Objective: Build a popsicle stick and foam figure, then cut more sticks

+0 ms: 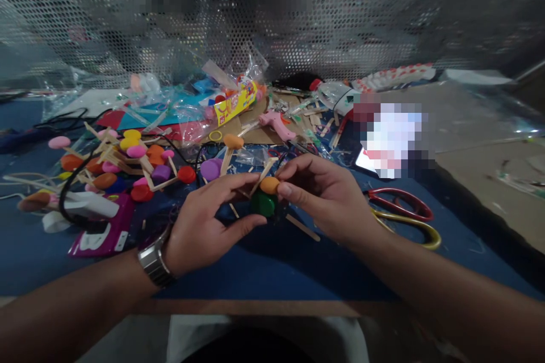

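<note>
While both hands meet low at the middle of the blue tabletop, the right hand pinches a rounded orange piece between thumb and fingers, and the left hand closes thumb and fingers about a green cap just below it. A pale wooden stick slants up behind the pair; whether it is joined to them is hidden. A metal watch circles the left wrist.

The held piece looks only partly put together, and I cannot tell whether orange and green are fixed or merely pressed against each other. Much similar work seems done: on the left lies a crowded cluster of stick-and-colour assemblies, and an orange-topped one stands just beyond the left hand, near a purple disc. A loose flat stick below the right hand, with more scattered farther back, suggests unused material.

Farther out, a pink glue gun lies past the hands among stick scraps and clear plastic, with a yellow packet behind it. Scissors with one red and one gold handle rest beside the right forearm; beyond them glows a lit screen, its content blurred. A red-capped bottle lies on its side at the back, before a perforated grey screen that closes off the dim room.
</note>
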`<state>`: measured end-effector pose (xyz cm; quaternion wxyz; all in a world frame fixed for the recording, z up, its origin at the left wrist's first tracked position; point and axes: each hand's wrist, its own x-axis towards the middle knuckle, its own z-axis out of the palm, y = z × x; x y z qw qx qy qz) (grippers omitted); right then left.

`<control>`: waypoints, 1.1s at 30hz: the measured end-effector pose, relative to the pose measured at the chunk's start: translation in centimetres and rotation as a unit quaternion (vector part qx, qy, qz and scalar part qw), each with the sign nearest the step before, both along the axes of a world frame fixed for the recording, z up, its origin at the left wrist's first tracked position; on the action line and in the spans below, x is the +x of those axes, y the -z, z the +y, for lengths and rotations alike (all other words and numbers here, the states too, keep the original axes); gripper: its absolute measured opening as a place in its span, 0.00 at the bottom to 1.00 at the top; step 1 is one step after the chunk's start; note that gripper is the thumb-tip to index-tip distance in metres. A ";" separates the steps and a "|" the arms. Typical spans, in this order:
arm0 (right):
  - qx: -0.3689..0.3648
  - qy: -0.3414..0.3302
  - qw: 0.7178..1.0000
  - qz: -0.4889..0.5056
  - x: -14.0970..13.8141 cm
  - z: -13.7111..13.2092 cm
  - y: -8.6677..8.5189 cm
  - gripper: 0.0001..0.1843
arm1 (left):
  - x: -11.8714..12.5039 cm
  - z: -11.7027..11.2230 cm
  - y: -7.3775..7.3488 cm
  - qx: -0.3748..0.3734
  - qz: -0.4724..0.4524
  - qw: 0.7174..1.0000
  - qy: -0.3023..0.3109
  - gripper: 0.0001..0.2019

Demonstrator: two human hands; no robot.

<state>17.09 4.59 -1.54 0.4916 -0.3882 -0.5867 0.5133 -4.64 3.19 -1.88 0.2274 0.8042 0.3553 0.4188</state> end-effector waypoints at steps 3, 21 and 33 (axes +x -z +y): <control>-0.005 -0.006 1.000 -0.006 0.0 0.0 0.1 0.22 | -0.1 0.0 0.1 0.009 0.009 1.000 0.000 0.24; -0.058 0.002 0.996 0.071 0.3 0.1 0.6 0.25 | -0.3 0.4 0.6 -0.073 -0.065 0.995 0.000 0.25; -0.040 0.027 0.993 0.103 0.4 0.4 0.6 0.20 | -0.4 0.4 0.7 -0.094 -0.088 0.992 0.000 0.26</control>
